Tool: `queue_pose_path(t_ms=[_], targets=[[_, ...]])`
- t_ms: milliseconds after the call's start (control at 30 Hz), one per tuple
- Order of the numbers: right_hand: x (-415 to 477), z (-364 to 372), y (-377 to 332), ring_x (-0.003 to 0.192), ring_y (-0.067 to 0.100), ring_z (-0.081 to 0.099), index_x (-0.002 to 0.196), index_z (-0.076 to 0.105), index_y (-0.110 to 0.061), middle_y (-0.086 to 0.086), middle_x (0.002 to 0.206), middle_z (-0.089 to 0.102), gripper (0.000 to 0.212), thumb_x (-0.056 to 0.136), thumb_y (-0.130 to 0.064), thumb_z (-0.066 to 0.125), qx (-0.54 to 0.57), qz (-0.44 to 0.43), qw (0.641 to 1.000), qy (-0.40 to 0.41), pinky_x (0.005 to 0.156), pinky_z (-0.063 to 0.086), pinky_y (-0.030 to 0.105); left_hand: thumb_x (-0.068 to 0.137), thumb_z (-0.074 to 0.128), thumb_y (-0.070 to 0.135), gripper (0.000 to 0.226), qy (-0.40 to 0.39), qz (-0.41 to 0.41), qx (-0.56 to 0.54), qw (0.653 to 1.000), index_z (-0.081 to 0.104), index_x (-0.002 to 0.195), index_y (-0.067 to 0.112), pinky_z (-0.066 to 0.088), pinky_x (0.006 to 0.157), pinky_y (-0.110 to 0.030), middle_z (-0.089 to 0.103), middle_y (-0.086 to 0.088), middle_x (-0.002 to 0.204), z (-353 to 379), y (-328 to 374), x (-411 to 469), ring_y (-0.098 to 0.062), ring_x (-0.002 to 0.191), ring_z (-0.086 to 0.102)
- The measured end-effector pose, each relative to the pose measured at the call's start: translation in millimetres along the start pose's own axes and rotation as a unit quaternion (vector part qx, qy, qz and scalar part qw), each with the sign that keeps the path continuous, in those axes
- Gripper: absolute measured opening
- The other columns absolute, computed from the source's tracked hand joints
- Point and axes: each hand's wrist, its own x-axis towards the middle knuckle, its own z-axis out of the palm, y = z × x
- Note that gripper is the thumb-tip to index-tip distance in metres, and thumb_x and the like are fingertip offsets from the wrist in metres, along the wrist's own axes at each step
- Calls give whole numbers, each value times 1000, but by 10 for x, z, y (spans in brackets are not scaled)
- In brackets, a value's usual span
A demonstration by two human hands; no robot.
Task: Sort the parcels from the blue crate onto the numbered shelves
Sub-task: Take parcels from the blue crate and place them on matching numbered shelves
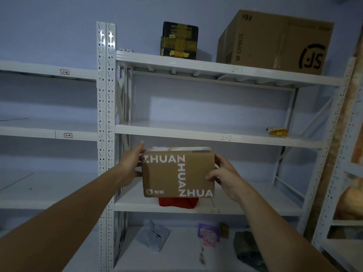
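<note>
A brown cardboard parcel (177, 173) printed with white "ZHUAN" lettering is held up in front of the white shelf marked 2-3 (255, 210). My left hand (132, 161) presses its left side and my right hand (224, 173) grips its right side. A red parcel (177, 203) lies on that shelf just below the box, partly hidden by it. The blue crate is out of view.
Shelf 2-1 (235, 72) carries a black-and-yellow box (179, 39) and a large SF Express carton (275, 42). Shelf 2-2 (225, 137) holds a small yellow packet (277, 131). The lowest shelf has a grey bag (153, 237), a purple packet (208, 234) and a dark bag (247, 250). Another rack stands left.
</note>
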Motion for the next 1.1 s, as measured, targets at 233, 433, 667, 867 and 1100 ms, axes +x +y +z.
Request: queue_pose_path(t_ms=[233, 433, 667, 867, 1100], targets=[[-22, 86, -102, 123, 25, 55, 131, 59, -23, -4, 130, 62, 65, 84, -67, 67, 64, 78, 994, 39, 101, 46, 68, 93, 68, 20, 27, 26, 35, -19, 999, 65, 117, 10, 51, 61, -29, 72, -12, 100, 66, -130, -41, -24, 80, 70], [-73, 118, -63, 100, 22, 70, 124, 66, -13, 7, 109, 74, 40, 93, -38, 71, 39, 72, 992, 94, 82, 57, 37, 92, 60, 21, 5, 11, 65, -86, 994, 59, 95, 17, 53, 73, -41, 66, -10, 109, 168, -79, -105, -31, 103, 65], [-130, 150, -9, 110, 19, 68, 120, 70, -10, 6, 109, 78, 49, 90, -49, 72, 128, 41, 983, 125, 86, 53, 40, 91, 72, 29, 25, 29, 2, -112, 993, 64, 96, 6, 61, 60, -35, 75, -10, 73, 81, -84, -105, -26, 62, 73], [-155, 186, 29, 83, 22, 76, 115, 61, -14, 10, 97, 79, 32, 88, -11, 77, 149, 30, 979, 138, 75, 59, 37, 91, 68, 29, 20, -77, -66, -89, 991, 69, 99, 11, 56, 80, -37, 76, -8, 79, 90, -137, -116, -21, 66, 72], [-175, 127, 27, 89, 19, 79, 114, 69, -24, 2, 103, 80, 35, 87, -2, 73, 145, -19, 985, 89, 78, 62, 37, 88, 69, 29, 33, -136, -47, -54, 988, 56, 119, 29, 57, 78, -47, 73, -6, 93, -68, -255, -90, -25, 81, 71]])
